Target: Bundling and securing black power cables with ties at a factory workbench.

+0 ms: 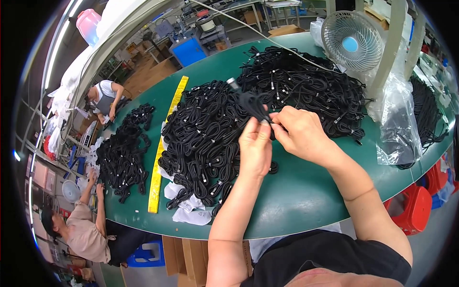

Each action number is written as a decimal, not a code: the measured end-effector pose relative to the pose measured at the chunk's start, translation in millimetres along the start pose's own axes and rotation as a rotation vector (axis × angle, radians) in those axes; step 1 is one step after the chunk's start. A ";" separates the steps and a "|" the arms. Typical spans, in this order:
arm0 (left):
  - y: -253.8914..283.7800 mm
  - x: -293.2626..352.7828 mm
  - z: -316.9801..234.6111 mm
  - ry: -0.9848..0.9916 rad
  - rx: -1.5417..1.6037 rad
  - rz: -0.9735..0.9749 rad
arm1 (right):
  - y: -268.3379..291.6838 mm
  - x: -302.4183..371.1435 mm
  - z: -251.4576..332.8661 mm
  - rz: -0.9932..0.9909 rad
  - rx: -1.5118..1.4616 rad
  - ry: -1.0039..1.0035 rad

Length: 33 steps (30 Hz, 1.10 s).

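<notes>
Over the middle of the green table (291, 191) my two hands meet at a coiled black cable (252, 105). My left hand (256, 146) pinches the lower end of the coil between thumb and fingers. Close beside it, the fingertips of my right hand (302, 131) are closed at the same end; fine detail there is hidden. The held coil is blurred, and a pale connector (232, 83) shows near its top. Just left of my hands lies a heap of wound cables (201, 138). Beyond them spreads a looser pile of black cables (306, 91).
A yellow strip (165, 148) separates the heap from another cable pile (125, 148). White cloth pieces (192, 213) lie near the front edge. A fan (353, 42), a post and plastic bags (399, 124) stand right. Two people (86, 229) work at left. Red stools (413, 208) stand lower right.
</notes>
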<state>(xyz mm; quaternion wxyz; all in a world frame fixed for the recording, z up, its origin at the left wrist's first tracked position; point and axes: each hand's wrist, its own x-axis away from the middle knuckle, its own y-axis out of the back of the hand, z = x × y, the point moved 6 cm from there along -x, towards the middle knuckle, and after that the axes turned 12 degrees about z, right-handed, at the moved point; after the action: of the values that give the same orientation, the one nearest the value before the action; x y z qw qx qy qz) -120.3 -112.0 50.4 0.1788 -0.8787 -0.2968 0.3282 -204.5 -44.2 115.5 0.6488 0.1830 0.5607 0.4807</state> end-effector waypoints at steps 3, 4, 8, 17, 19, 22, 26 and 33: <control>4.0 -0.6 -3.7 0.024 0.007 -0.011 | 0.9 -1.2 0.3 0.001 -0.053 -0.029; 5.6 -0.8 -6.4 0.017 0.024 -0.012 | 1.1 -1.7 -0.9 0.016 -0.130 -0.050; 11.8 -2.7 -12.6 -0.007 0.051 -0.062 | -3.3 -2.6 -1.7 0.158 -0.085 -0.077; 0.1 -0.7 -6.7 0.063 0.094 0.032 | 9.7 -2.4 -4.5 0.028 -0.241 -0.071; -1.1 -0.2 -12.3 0.089 0.075 0.032 | 29.7 -3.5 -7.7 -0.135 -0.291 -0.114; -7.0 2.9 -5.7 0.197 0.170 0.086 | 32.6 -3.9 -25.9 -0.283 -0.538 -0.082; -18.0 5.3 -4.2 0.296 -0.003 0.144 | 18.9 -5.8 -40.1 -0.061 -0.891 -0.285; -14.4 6.0 3.1 0.320 -0.387 0.114 | 24.2 -2.8 -24.0 -0.256 -0.275 -0.043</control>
<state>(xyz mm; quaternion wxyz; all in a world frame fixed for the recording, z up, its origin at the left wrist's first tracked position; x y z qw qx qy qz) -124.7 -96.9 52.7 0.0332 -0.9527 -0.2721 0.1315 -236.2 -42.3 128.5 0.7354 0.0301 0.4944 0.4623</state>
